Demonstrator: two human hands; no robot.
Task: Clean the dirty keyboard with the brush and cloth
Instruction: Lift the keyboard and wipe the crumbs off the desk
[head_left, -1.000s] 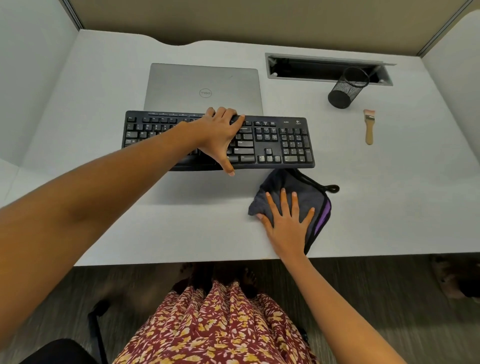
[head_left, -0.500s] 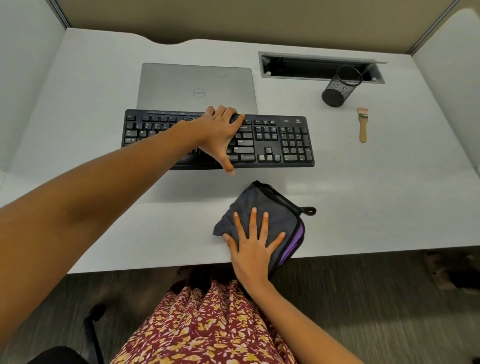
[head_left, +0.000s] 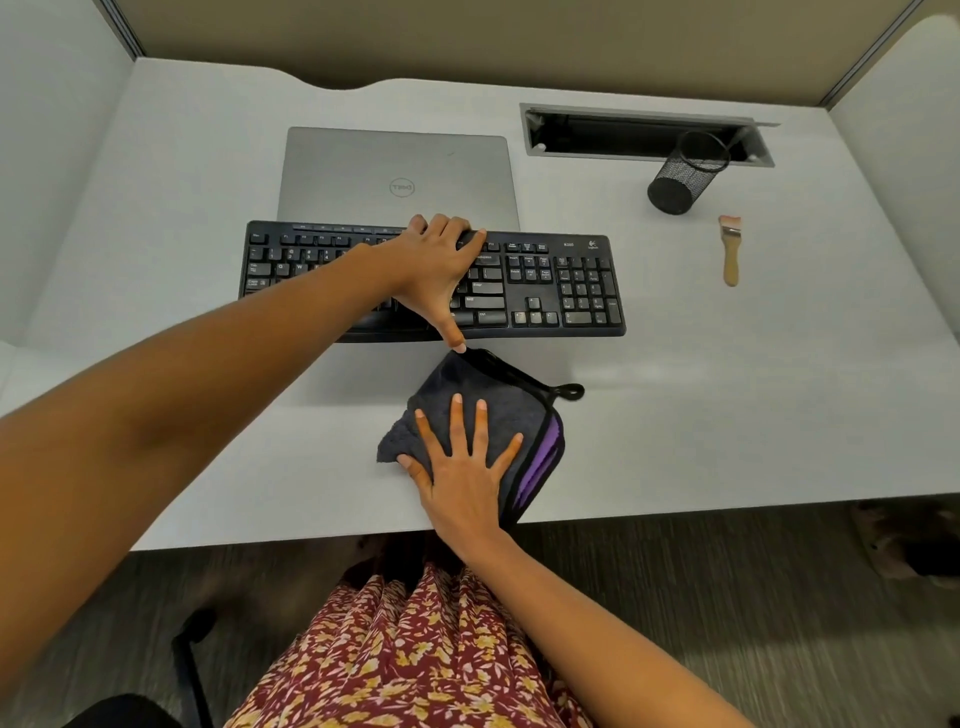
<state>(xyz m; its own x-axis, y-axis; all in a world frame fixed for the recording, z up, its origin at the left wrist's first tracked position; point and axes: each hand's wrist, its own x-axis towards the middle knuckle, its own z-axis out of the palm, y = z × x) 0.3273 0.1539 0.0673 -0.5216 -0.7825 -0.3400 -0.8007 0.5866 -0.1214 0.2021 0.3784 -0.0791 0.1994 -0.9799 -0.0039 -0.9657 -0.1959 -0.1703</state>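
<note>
Where the left forearm crosses it, the black Logitech keyboard (head_left: 545, 286) is partly hidden: its middle keys lie under the arm and the left hand (head_left: 439, 270), and most key legends are too blurred to read. Left hand: fingers close together and bent over the keyboard's far rim, thumb stretched back to the near rim, clasping the board across its depth; the fingertips themselves are hard to make out. Keyboard position: centre of the white desk (head_left: 727, 405), just near of a closed grey Dell laptop (head_left: 395, 176), whose near edge it covers. Dark grey cloth (head_left: 498, 384): folded, black-edged, with a purple layer showing along its right side and a small loop at its far right corner; it lies just near of the keyboard, by the desk's near edge. Right hand (head_left: 462, 467): flat on the cloth, fingers straight and spread, palm covering the cloth's near part. Whether the cloth's far corner touches the left thumb cannot be told. Wooden-handled brush (head_left: 731, 254): lying apart, well to the right of the keyboard, bristles pointing far. Black mesh pen cup (head_left: 683, 174): far of the brush, contents not visible. Cable slot (head_left: 623, 127): far right, interior dark. Floral skirt (head_left: 405, 665): bottom edge, cut off.
</note>
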